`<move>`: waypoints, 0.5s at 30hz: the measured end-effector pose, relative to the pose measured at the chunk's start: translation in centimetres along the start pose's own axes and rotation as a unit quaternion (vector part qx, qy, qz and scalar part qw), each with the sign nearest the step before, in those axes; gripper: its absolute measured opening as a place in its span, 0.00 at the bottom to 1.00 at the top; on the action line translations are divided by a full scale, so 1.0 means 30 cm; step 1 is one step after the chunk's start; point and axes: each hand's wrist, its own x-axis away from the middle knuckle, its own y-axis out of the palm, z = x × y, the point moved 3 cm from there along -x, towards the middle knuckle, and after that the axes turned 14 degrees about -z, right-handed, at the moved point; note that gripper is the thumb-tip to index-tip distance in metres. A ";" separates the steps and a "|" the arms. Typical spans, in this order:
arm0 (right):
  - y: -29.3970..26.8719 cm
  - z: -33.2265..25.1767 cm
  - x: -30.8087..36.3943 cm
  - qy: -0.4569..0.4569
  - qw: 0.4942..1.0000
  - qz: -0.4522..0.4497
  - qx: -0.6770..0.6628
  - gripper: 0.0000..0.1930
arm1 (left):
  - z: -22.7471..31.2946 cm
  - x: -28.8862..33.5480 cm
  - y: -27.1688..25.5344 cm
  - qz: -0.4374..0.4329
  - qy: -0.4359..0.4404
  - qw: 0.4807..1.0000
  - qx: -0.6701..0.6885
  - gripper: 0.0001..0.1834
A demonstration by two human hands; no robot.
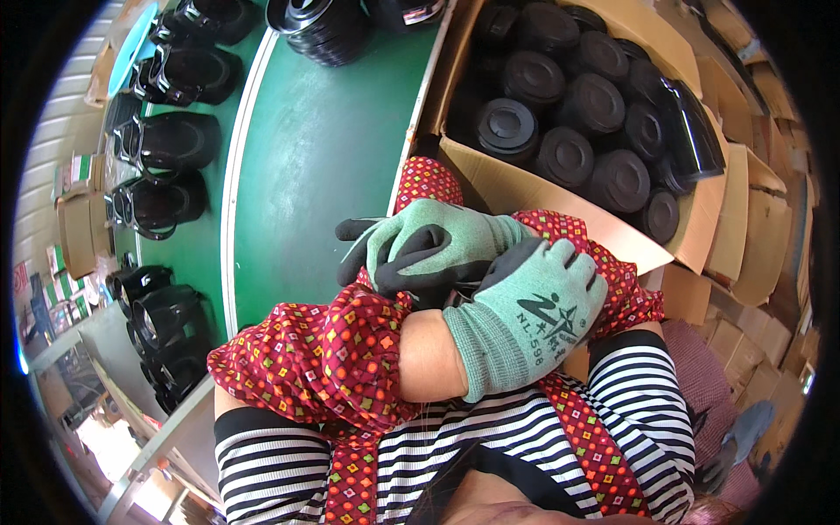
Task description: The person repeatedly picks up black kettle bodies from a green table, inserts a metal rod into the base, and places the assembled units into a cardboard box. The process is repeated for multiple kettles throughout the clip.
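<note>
My forearms cross in front of my chest, in red patterned sleeves and light green gloves with black palms. My left hand (542, 311) lies on the right side, its fingers curled. My right hand (420, 249) reaches to the left over the green belt's edge, with its fingers bent inward. Between and below the hands a dark, shiny patch shows; whether it is a held thing I cannot make out, as the gloves and sleeves cover it. Nearest to the hands are the green conveyor belt (324, 157) and an open cardboard box (525, 179).
Black round containers (595, 103) fill the box. Along the belt's left side stand glossy black jugs with handles (179, 140). A stack of black round parts (324, 31) sits at the far end. More cardboard boxes (761, 227) are piled at the right.
</note>
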 end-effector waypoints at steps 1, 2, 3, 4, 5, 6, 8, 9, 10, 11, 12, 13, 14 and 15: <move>-0.003 0.006 0.002 -0.007 1.000 -0.002 -0.002 0.16 | -0.004 -0.012 0.017 -0.008 -0.002 1.000 0.006 0.21; 0.003 0.012 0.003 -0.014 1.000 -0.004 -0.005 0.16 | -0.004 -0.019 0.004 0.011 0.001 1.000 -0.017 0.20; 0.005 0.026 0.008 -0.019 1.000 -0.005 -0.011 0.17 | -0.012 -0.018 -0.001 -0.033 -0.010 0.999 0.030 0.20; 0.010 0.036 0.010 -0.025 1.000 -0.003 -0.015 0.18 | -0.023 -0.010 -0.013 -0.077 -0.019 0.994 0.076 0.20; 0.019 0.034 0.012 -0.018 1.000 -0.003 -0.025 0.19 | -0.025 0.003 -0.015 -0.059 -0.006 0.994 0.090 0.21; 0.022 0.017 0.002 -0.010 0.999 0.000 -0.034 0.19 | -0.024 0.013 -0.010 -0.043 0.007 0.994 0.103 0.21; 0.020 -0.046 0.010 0.079 0.995 0.010 -0.060 0.19 | -0.012 0.025 -0.012 0.001 0.024 0.993 0.118 0.20; 0.031 -0.016 0.032 -0.023 0.997 0.047 0.049 0.15 | -0.013 0.030 -0.016 0.017 0.048 0.990 0.133 0.20; 0.046 0.015 0.062 -0.114 0.974 0.105 0.165 0.15 | -0.015 0.037 -0.021 0.032 0.071 0.986 0.147 0.19; 0.063 0.001 0.081 -0.154 0.942 0.162 0.251 0.19 | -0.020 0.048 -0.031 0.037 0.104 0.979 0.170 0.18; 0.070 -0.007 0.103 -0.160 0.919 0.190 0.305 0.21 | -0.021 0.053 -0.019 0.029 0.118 0.978 0.168 0.19; 0.078 -0.013 0.125 -0.163 0.893 0.220 0.356 0.24 | -0.019 0.065 -0.020 0.045 0.133 0.975 0.169 0.18; 0.079 -0.020 0.149 -0.135 0.892 0.213 0.376 0.24 | -0.020 0.083 -0.025 0.068 0.143 0.973 0.168 0.18; 0.079 -0.030 0.184 -0.106 0.885 0.213 0.400 0.23 | -0.025 0.101 -0.038 0.073 0.170 0.968 0.169 0.18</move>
